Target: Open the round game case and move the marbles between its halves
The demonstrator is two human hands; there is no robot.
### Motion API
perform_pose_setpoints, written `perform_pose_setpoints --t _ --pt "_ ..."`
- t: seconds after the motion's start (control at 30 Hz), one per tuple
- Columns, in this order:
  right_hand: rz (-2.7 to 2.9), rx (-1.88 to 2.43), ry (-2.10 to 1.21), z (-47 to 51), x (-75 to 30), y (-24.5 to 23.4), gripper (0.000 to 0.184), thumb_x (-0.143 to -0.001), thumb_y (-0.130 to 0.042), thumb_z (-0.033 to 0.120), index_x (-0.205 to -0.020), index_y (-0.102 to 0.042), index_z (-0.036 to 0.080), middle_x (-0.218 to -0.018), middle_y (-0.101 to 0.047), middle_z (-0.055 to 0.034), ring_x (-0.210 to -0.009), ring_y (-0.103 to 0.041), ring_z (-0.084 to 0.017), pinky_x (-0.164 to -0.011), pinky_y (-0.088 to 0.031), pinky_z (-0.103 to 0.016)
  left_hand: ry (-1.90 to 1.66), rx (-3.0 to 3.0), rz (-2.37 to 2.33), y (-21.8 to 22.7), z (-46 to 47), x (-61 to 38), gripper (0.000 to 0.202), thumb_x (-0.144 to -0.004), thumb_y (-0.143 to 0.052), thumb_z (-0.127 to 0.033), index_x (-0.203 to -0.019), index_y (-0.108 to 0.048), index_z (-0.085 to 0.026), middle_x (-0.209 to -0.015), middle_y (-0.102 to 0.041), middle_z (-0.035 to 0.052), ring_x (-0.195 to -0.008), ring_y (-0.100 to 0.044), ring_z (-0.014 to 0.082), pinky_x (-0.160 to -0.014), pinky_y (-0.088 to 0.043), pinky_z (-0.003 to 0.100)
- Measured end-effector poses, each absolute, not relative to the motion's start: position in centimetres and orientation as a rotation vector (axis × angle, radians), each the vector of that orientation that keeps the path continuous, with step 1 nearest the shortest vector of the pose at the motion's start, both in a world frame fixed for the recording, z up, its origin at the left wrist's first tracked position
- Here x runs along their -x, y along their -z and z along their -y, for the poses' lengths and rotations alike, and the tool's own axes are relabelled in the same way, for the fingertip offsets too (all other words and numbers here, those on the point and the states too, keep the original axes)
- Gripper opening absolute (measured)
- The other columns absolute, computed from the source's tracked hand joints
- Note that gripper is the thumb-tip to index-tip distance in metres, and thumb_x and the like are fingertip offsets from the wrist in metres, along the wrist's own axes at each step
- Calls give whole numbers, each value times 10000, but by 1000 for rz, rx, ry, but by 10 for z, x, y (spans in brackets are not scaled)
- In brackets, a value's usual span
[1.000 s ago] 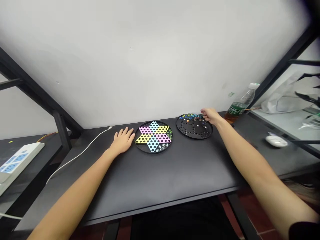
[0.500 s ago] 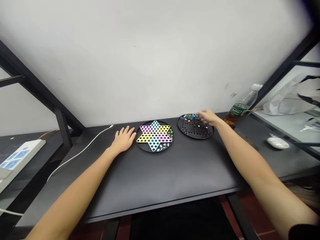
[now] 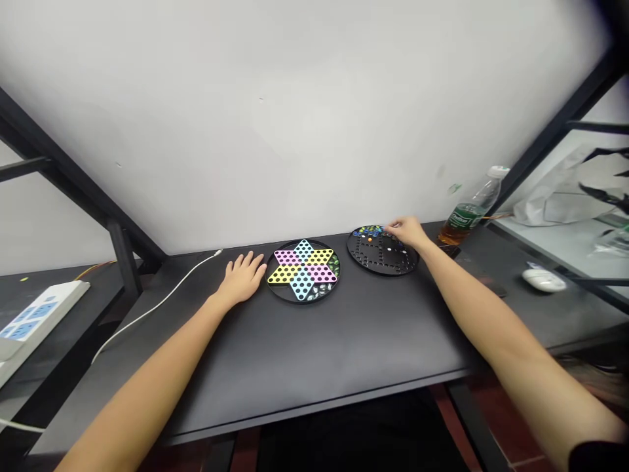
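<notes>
My left hand (image 3: 242,278) lies flat and open on the black tabletop, its fingers spread, just left of a round Chinese checkers board (image 3: 303,270). That board has a six-pointed star in pink, yellow and blue, with dark marbles lying in its edge recess. My right hand (image 3: 405,233) reaches over the far side of a second, all-black round perforated board (image 3: 381,259). A cluster of small coloured marbles (image 3: 368,231) sits along that board's far edge, right by my fingertips. Whether my right fingers hold a marble is hidden.
A green-labelled plastic bottle (image 3: 466,213) stands beyond my right hand. A white cable (image 3: 157,305) runs along the tabletop's left side. A white mouse (image 3: 543,280) and a plastic bag (image 3: 555,203) lie to the right, and a power strip (image 3: 34,321) lies at the left.
My right hand has shifted slightly left across the black board, toward the marble cluster. My left hand has stayed in place.
</notes>
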State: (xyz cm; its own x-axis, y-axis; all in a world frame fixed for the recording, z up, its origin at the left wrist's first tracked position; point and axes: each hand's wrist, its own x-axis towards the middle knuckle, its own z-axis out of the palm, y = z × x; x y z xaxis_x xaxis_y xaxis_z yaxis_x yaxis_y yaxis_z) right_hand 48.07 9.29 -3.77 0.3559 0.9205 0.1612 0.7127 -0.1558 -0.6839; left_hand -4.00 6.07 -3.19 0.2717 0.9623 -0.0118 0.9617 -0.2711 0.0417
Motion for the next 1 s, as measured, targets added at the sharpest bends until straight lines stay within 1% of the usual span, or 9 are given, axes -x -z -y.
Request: perform_pose_setpoints --t 0.23,0.33,0.43,0.5,0.57,0.63,0.7,0.87,1.0 --pt "1758 2065 -198 -98 -487 46 214 -727 -759 366 -873 -768 211 -710 -664 -24 -706 -604 -193 -677 -443 -279 -6 -2449 -1870 29 -59 39 634 -1029 -136 -510 -1560 -354 -239 -1642 -291 106 -1510 -242 353 -1190 -220 579" --pt "1761 2067 -164 -98 -486 48 181 -729 -746 331 -862 -764 210 -752 -683 -35 -741 -618 -198 -690 -449 -275 11 -2471 -1871 28 -59 39 618 -1030 -155 -480 -1561 -348 -230 -1642 -288 110 -1507 -247 356 -1189 -226 577" --pt "1681 2042 -208 -97 -483 48 121 -707 -750 289 -782 -734 196 -675 -648 -24 -705 -599 -187 -655 -437 -263 31 -2502 -1873 30 -59 39 612 -1024 -197 -463 -1564 -341 -215 -1643 -282 124 -1502 -253 369 -1185 -230 580" --pt "1508 2010 -345 -97 -480 45 127 -681 -771 269 -723 -688 183 -568 -575 -1 -602 -546 -156 -567 -403 -245 43 -2511 -1879 31 -60 39 607 -1020 -215 -457 -1565 -339 -218 -1642 -284 125 -1500 -259 369 -1183 -235 578" --pt "1240 1871 -624 -95 -479 39 196 -670 -791 270 -698 -617 185 -477 -446 48 -472 -415 -103 -450 -313 -220 41 -2516 -1882 33 -61 40 604 -1019 -222 -458 -1565 -338 -225 -1641 -289 122 -1501 -260 365 -1183 -238 576" --pt "1028 1674 -892 -91 -481 30 247 -710 -765 303 -707 -538 205 -456 -304 100 -409 -258 -68 -379 -204 -199 33 -2520 -1880 34 -62 41 603 -1019 -221 -461 -1564 -340 -231 -1640 -291 120 -1502 -258 362 -1183 -237 574" --pt "922 1468 -1120 -85 -487 19 263 -778 -688 328 -709 -456 227 -481 -211 116 -404 -173 -65 -349 -155 -182 30 -2522 -1878 34 -62 41 604 -1019 -220 -464 -1563 -342 -230 -1640 -291 120 -1502 -257 362 -1185 -235 572" --pt "741 1049 -1482 -67 -499 3 172 -816 -539 310 -733 -414 225 -557 -270 76 -423 -196 -79 -324 -226 -157 41 -2514 -1882 32 -61 39 608 -1018 -217 -458 -1564 -339 -219 -1641 -287 123 -1502 -256 366 -1187 -234 572" --pt "683 1143 -1499 -69 -497 7 195 -827 -512 318 -710 -384 228 -572 -315 53 -429 -218 -85 -315 -208 -160 46 -2515 -1886 31 -60 38 608 -1017 -222 -454 -1565 -336 -218 -1640 -289 125 -1502 -258 363 -1185 -239 572"
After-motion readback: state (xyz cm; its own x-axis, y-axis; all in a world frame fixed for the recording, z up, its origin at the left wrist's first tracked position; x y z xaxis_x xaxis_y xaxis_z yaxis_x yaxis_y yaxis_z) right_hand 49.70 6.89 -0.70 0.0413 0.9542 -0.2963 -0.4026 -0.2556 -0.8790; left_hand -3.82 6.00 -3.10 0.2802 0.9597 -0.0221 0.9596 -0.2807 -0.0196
